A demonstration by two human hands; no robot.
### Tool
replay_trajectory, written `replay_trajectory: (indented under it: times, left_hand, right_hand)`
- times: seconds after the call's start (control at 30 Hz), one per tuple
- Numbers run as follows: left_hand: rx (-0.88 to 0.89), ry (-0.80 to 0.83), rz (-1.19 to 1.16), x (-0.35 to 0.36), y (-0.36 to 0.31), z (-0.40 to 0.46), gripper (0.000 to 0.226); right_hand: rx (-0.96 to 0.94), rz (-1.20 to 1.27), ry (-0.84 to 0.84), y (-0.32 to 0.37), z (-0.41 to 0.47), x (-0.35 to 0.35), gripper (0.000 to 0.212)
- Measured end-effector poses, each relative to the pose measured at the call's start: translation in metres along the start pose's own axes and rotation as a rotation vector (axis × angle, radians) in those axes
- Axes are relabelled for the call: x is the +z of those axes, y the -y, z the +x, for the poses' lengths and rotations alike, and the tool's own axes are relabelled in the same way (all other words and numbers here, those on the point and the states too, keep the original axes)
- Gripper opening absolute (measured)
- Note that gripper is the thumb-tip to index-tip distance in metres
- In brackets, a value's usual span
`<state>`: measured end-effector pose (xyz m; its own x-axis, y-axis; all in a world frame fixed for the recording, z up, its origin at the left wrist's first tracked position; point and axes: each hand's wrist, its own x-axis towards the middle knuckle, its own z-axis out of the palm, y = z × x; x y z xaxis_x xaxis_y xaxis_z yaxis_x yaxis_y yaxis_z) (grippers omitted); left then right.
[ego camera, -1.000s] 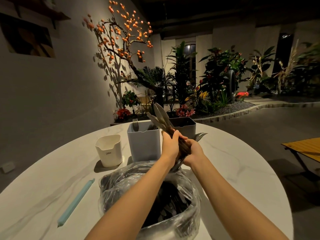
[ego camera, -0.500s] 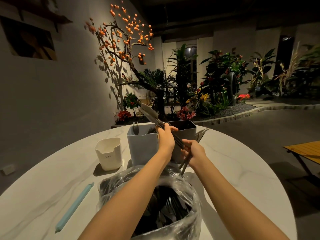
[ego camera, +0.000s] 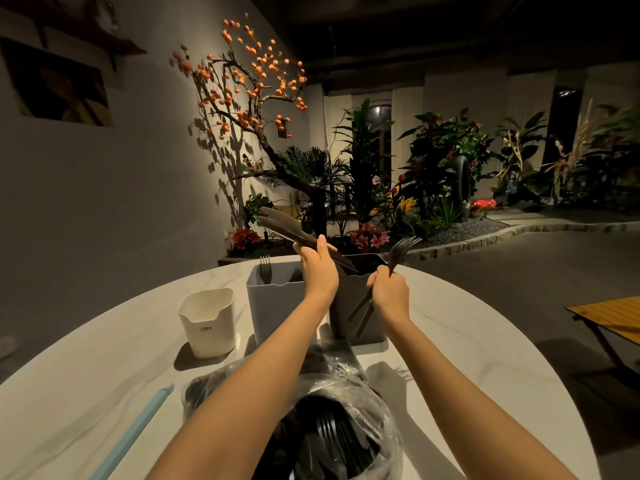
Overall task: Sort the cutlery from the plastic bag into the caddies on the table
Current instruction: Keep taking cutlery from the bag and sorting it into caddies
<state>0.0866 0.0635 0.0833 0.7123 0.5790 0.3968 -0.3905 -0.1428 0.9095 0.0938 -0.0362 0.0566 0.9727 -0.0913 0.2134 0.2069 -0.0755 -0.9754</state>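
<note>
Above the far caddies, our left hand (ego camera: 317, 271) grips a bundle of knives (ego camera: 284, 226), blades slanting up-left, while our right hand (ego camera: 389, 292) clutches a few forks (ego camera: 401, 249), tines up. Three caddies stand beyond: white (ego camera: 207, 323), grey (ego camera: 273, 303), dark (ego camera: 349, 306). Nearest us, one plastic bag (ego camera: 374, 420) holds more dark cutlery.

Dim indoor garden lounge: planted bed (ego camera: 398, 188), marble table (ego camera: 467, 341).

Three caddies are standing in a row mid-frame on the round marble surface (ego camera: 467, 341): small white caddy (ego camera: 207, 323) leftmost, grey caddy (ego camera: 273, 306) centre, dark caddy (ego camera: 346, 306) right; the clear plastic bag (ego camera: 346, 427) is sitting below them.
</note>
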Motion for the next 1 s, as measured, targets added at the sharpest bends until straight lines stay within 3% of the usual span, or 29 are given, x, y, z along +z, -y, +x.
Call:
replay_trajectory:
  times: [0.23, 0.33, 0.47, 0.67, 0.77, 0.9, 1.0]
  left_hand:
    - [-0.011, 0.157, 0.486, 0.004, 0.005, 0.009, 0.065]
    - [0.008, 0.209, 0.559, 0.007, 0.002, 0.007, 0.061]
    - [0.114, 0.262, 0.924, 0.011, 0.012, 0.010, 0.041]
    - [0.138, 0.301, 1.126, 0.009, 0.019, 0.009, 0.048]
    - [0.144, 0.273, 1.071, 0.008, 0.016, 0.006, 0.057]
    - [0.154, 0.252, 0.801, 0.002, 0.014, 0.002, 0.066]
    - [0.191, 0.219, 0.732, -0.004, 0.013, 0.002, 0.053]
  right_hand:
    - [-0.010, 0.028, 0.032, -0.007, 0.004, 0.003, 0.040]
    - [0.007, 0.046, 0.047, -0.009, 0.006, 0.005, 0.042]
    - [0.003, 0.060, 0.075, -0.010, 0.004, 0.006, 0.043]
    - [0.028, 0.058, 0.101, -0.012, 0.005, 0.001, 0.043]
    - [0.040, 0.062, 0.114, -0.012, 0.005, -0.003, 0.044]
    - [0.067, 0.079, 0.115, -0.010, 0.005, -0.003, 0.045]
    - [0.049, 0.075, 0.097, -0.008, 0.003, -0.004, 0.046]
